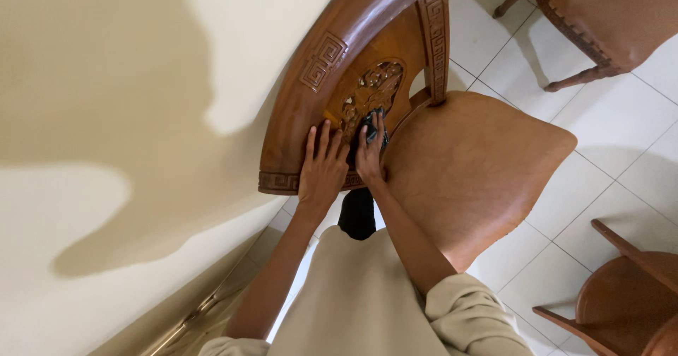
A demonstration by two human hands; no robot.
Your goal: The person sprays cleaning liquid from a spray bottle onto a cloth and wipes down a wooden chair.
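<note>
You stand over a carved wooden chair (332, 73) pushed close to a cream wall (106, 80), looking straight down its curved backrest. Your left hand (323, 169) lies flat on the lower backrest, fingers (319, 140) spread and released, gripping nothing. Your right hand (369, 155) presses a dark cloth (370, 124) against the pierced floral carving (373, 87) at the centre of the backrest; its fingers are closed down over the cloth, which shows only at the fingertips. A band of angular key-pattern carving runs along the top rail (433, 31) and the lower edge. The chair's tan padded seat (473, 165) spreads to your right, smooth and faintly mottled. The floor (635, 179) is of large white tiles with thin grey joints, catching soft shadows. Parts of two more wooden chairs show: one at upper right (607, 17), its curved legs on the tiles, one at lower right (628, 299). Broad shadows fall across the wall, and a metal strip (191, 321) runs along its foot.
</note>
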